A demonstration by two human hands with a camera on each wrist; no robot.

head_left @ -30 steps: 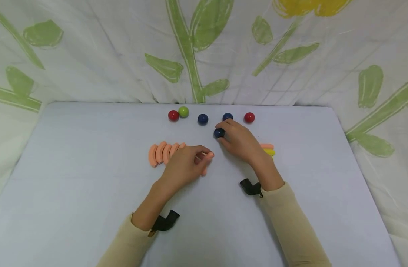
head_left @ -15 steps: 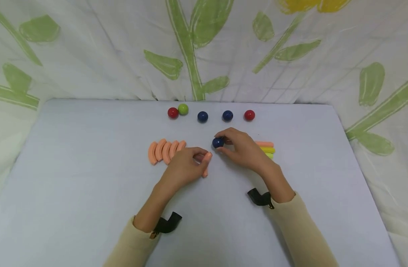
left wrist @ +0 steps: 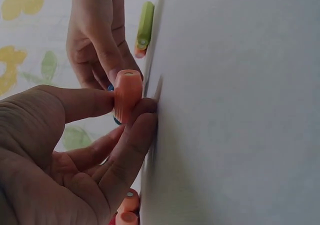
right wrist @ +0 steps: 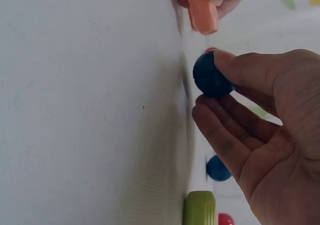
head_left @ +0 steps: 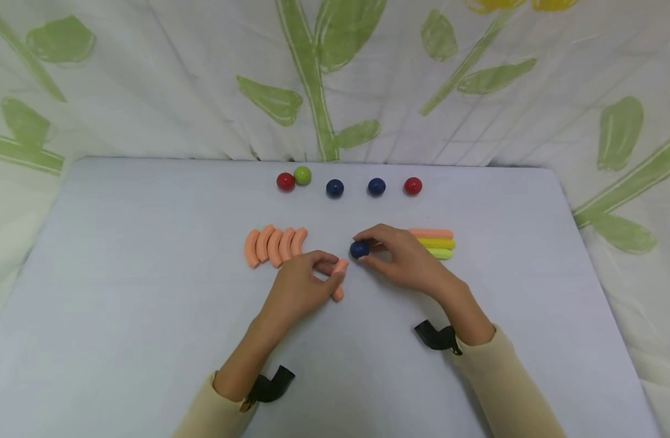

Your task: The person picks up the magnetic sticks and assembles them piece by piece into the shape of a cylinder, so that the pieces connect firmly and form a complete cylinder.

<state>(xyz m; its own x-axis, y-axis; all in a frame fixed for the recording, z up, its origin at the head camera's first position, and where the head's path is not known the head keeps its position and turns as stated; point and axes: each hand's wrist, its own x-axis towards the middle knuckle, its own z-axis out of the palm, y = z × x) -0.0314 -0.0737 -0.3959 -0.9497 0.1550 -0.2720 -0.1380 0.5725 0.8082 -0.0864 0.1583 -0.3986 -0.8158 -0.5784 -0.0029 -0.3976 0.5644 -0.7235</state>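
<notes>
Right hand (head_left: pixel 406 258): thumb and fingers curled round a dark blue ball (head_left: pixel 359 249), pinched at the fingertips just above the table (head_left: pixel 121 304), near its middle; same ball (right wrist: pixel 210 75) seen from the right wrist, thumb on top, fingers curved beneath. Left hand (head_left: pixel 299 286): thumb and forefinger pinching a short curved orange piece (head_left: pixel 339 277), lower end resting on the table, upper end just beside the blue ball, not plainly touching it; same piece (left wrist: pixel 127 95) from the left wrist, held upright against the tabletop, round hollow end showing. Just left of the left hand: four curved orange pieces (head_left: pixel 274 244) in a close row, side by side. Just behind the right hand: three straight sticks lying flat and parallel, orange stick (head_left: pixel 430 233) farthest, yellow stick (head_left: pixel 436 243) in the middle, green stick (head_left: pixel 440 253) nearest. Along the far edge of the table, well apart from both hands: red ball (head_left: pixel 285 181) touching a green ball (head_left: pixel 302 175), then two dark blue balls (head_left: pixel 335 188), (head_left: pixel 376 186), then another red ball (head_left: pixel 413 185). Table covered in pale grey-white cloth. Behind and around: white cloth backdrop (head_left: pixel 176 91) printed with green leaves and stems. Cream sleeves (head_left: pixel 504 389) and black wrist straps (head_left: pixel 437 336) on both arms.
</notes>
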